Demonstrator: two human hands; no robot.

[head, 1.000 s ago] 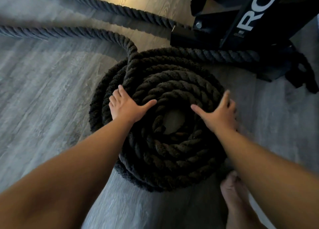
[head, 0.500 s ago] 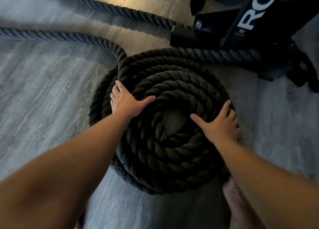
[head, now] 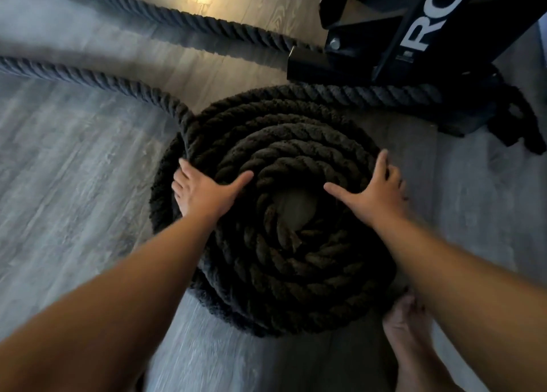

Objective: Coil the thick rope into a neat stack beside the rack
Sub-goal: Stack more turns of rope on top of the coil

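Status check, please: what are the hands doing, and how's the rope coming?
Left hand and right hand flat, pressing the thick dark twisted rope coil. Loose lengths trail across grey floor. Black metal rack beyond; bare foot beside coil.

The only writing that can be read stands on the black rack [head: 381, 27] at the upper right. Big white capital letters [head: 426, 22] spell "RO" and run up the slanted face of its post, tilted with it. The R shows whole. The O is cut by the top edge of the view, and whatever follows it lies outside the frame. Just below the R, on the same black face, sits a small grey label [head: 408, 56] with fine print, too small and blurred to make out.
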